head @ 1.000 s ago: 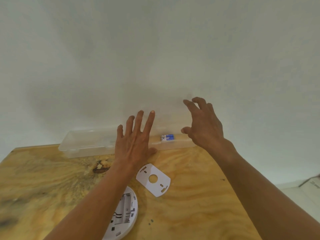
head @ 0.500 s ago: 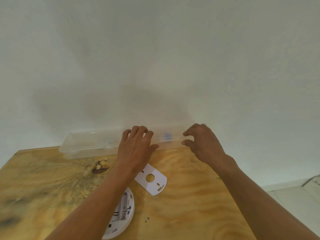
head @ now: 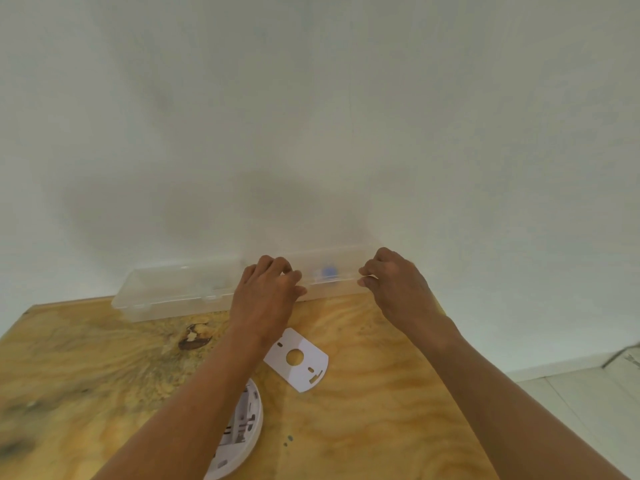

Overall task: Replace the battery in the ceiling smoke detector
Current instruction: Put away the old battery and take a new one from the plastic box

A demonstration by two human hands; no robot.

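Note:
A long clear plastic box [head: 173, 292] lies along the far edge of the wooden table, against the wall. A blue battery [head: 328, 271] shows blurred through its right part. My left hand [head: 266, 299] grips the box's front edge near the middle, fingers curled over the lid. My right hand [head: 394, 285] pinches the box's right end with thumb and fingers. The white smoke detector [head: 239, 434] lies open side up near the front, partly hidden by my left forearm. Its white mounting plate [head: 298, 358] lies flat between my arms.
The wooden table [head: 363, 427] has a dark knot [head: 194, 337] left of my left wrist. A white wall rises right behind the box. The floor [head: 588, 393] shows past the table's right edge.
Both hands dropped from spread in the air onto the clear box and curled onto its front edge. The battery now looks blurred through the plastic.

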